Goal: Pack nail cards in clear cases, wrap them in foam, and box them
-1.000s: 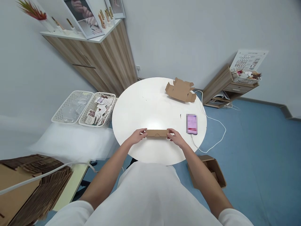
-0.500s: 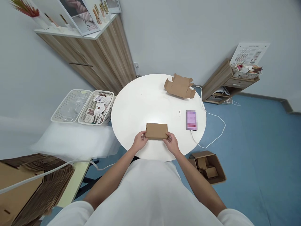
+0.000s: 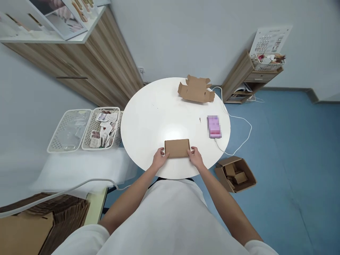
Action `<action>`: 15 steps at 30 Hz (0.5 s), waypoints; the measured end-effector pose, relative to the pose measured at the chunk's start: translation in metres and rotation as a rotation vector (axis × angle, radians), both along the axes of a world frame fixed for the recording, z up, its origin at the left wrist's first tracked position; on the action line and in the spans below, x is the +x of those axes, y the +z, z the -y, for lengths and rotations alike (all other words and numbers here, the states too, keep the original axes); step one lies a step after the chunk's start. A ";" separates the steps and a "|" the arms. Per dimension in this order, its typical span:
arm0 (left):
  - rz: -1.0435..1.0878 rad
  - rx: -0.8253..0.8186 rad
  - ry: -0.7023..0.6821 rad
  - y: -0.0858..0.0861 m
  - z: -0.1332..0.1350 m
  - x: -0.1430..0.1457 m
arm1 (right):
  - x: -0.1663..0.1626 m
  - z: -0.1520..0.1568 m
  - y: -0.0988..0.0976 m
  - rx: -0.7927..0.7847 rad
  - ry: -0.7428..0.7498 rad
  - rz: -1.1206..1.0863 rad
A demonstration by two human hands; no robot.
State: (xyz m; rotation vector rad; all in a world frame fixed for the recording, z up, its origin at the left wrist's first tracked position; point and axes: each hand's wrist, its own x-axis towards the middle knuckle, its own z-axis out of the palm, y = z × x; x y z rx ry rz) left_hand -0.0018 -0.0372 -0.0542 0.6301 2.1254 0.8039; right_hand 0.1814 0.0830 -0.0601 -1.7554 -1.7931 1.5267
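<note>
A small flat brown cardboard box (image 3: 177, 148), closed, lies at the near side of the round white table (image 3: 148, 120). My left hand (image 3: 160, 158) grips its left near corner, thumb on the front edge and fingers curled at the side. At the right near corner my right hand (image 3: 195, 157) holds it the same way. Farther back on the table rests an unfolded cardboard box blank (image 3: 197, 90) with its flaps spread out.
A phone (image 3: 214, 126) with a white cable lies on the table's right. Left stand two white baskets, one with packets (image 3: 102, 129), one with clear plastic (image 3: 71, 129). Stacked cardboard (image 3: 26, 230) is at lower left. On the floor, an open carton (image 3: 236, 173) holds small boxes.
My view has shifted and turned a little. The box stays between both hands, and my thumbs now lie along its near corners with the fingers shifted slightly outward.
</note>
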 end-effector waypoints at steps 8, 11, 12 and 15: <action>0.321 0.181 0.031 -0.017 0.003 0.000 | -0.014 0.031 -0.001 -0.146 -0.235 -0.198; 0.305 0.221 -0.001 -0.018 0.007 0.000 | -0.012 0.037 0.002 -0.135 -0.269 -0.197; 0.278 0.222 -0.023 -0.017 0.008 -0.001 | -0.011 0.039 0.003 -0.131 -0.274 -0.183; 0.142 0.183 -0.138 -0.012 0.012 -0.004 | -0.007 0.046 0.007 -0.131 -0.256 -0.121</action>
